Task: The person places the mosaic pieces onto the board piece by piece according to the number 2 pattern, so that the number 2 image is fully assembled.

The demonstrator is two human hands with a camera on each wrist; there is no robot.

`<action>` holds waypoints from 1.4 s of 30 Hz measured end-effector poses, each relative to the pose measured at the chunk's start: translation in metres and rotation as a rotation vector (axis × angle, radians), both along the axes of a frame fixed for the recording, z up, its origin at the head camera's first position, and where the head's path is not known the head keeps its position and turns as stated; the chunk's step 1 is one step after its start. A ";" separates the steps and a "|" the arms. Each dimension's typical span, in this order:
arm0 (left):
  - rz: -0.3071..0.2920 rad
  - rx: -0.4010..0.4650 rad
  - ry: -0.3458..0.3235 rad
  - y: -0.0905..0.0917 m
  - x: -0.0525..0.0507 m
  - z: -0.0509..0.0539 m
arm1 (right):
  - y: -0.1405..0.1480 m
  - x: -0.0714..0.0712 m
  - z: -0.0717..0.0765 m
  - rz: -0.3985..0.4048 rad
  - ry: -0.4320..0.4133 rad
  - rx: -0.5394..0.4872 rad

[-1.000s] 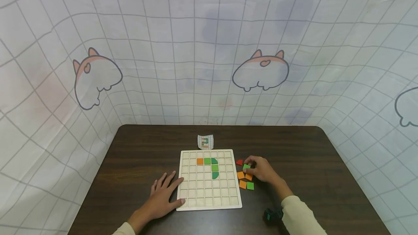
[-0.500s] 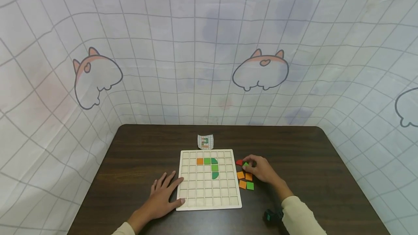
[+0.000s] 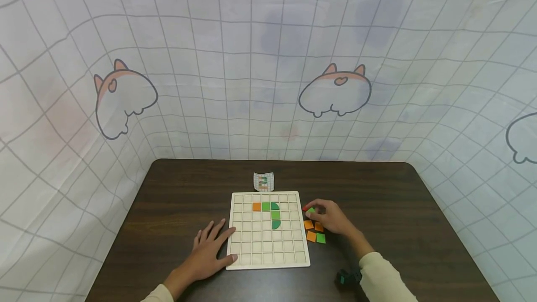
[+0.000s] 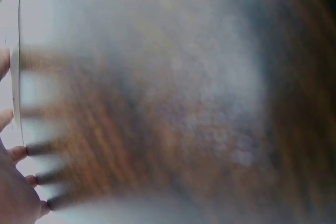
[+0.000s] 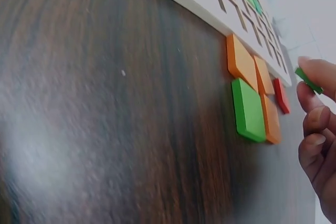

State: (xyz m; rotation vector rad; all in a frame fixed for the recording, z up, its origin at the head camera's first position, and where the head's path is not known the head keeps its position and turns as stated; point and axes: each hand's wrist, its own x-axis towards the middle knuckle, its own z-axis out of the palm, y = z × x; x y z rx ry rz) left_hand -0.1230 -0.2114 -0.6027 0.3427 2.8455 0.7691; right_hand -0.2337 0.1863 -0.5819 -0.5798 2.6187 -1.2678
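My right hand pinches a light green square tile between thumb and index finger, raised beside the right edge of a pale gridded board. With fingers spread, my left hand rests at the board's left edge, thumb and index fingertip on its rim. On the board sit an orange square, light green squares and dark green rounded pieces. Below the right hand lie orange tiles, another green square and a red piece.
A small pattern card with a coloured design lies behind the board. A dark device is by the right wrist. The brown table meets a white gridded curtain at its back edge.
My right hand has moved slightly left toward the board, carrying the green tile from above the orange tiles to over the red piece. The left hand stays put.
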 end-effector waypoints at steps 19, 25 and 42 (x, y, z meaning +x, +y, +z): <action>-0.001 -0.013 -0.010 -0.001 -0.001 0.001 | -0.038 0.008 -0.007 0.106 -0.066 -0.104; 0.003 0.004 -0.013 -0.001 -0.001 0.002 | -0.053 0.010 -0.008 0.122 -0.065 -0.128; 0.003 0.011 -0.030 0.001 -0.001 0.006 | -0.085 0.020 -0.006 0.107 -0.097 -0.186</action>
